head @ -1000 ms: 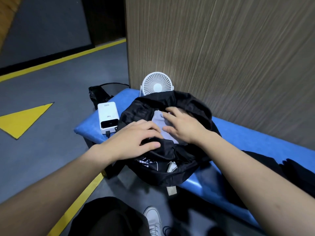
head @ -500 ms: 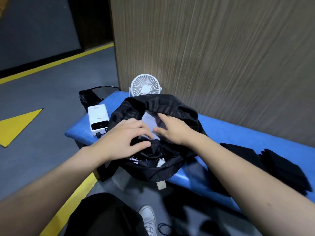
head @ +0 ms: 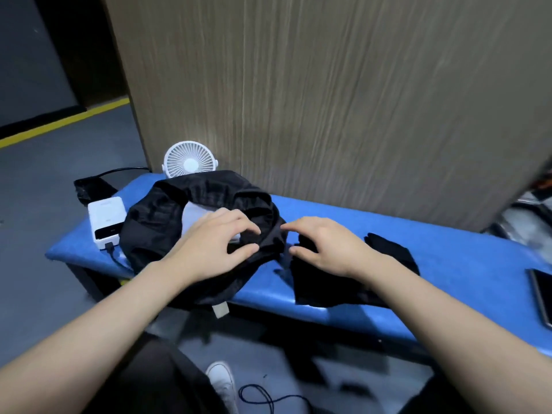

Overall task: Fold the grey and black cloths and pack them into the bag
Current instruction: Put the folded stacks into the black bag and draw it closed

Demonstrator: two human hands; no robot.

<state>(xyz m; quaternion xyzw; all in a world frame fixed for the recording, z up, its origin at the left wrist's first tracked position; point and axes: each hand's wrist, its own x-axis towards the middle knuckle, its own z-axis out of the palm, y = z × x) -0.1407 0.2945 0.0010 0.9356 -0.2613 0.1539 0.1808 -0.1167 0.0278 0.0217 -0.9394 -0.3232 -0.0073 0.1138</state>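
The black bag [head: 161, 216] lies open on the blue bench [head: 466, 264], and the grey cloth [head: 194, 215] shows pale inside its mouth. My left hand [head: 215, 249] sits on the bag's near right rim, with black fabric pinched between thumb and fingers. To the right of the bag, a folded black cloth [head: 391, 252] lies flat on the bench. My right hand [head: 325, 249] is over that cloth's left part with its fingers loosely spread and nothing held. Whether the palm touches the cloth is unclear.
A white fan [head: 189, 159] stands behind the bag against the wooden panel [head: 328, 100]. A white power bank [head: 107, 218] with a cable lies left of the bag. A dark phone [head: 541, 297] lies at the bench's right end. My shoe [head: 221, 380] and a cord [head: 265, 398] are below.
My right hand has come off the grey cloth in the bag and moved right, over the black cloth. My left hand stays on the bag's rim. The view has swung right.
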